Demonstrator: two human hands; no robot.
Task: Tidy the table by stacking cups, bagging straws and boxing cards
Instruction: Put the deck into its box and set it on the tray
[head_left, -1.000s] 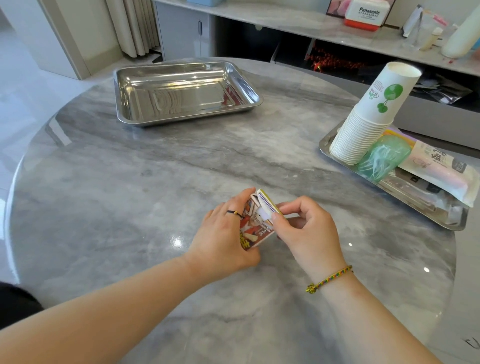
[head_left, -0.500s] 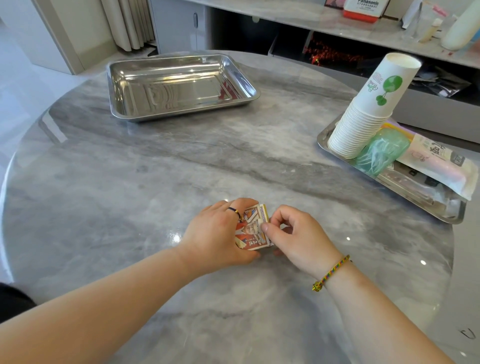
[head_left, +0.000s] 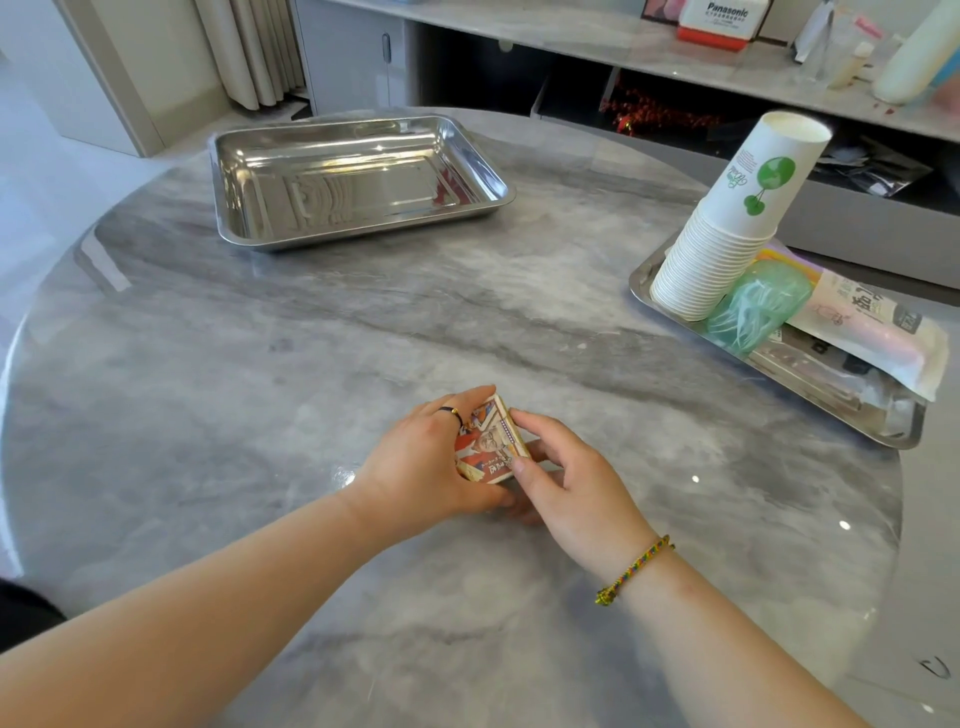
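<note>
both hands hold the card box low over the surface, near its front edge: left hand wrapped around one side, right hand pinching the other. the step in hand is judged to be boxing cards; the next move calls for confirming the flap is shut, then setting the box by the cup stack on the right tray. compared with one second ago, the box lies flatter and lower.

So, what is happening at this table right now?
A person holds a small card box between the left hand and right hand, low over the marble table. On the right tray stand the stacked paper cups, beside a green bag and a packet. The far tray holds nothing.
</note>
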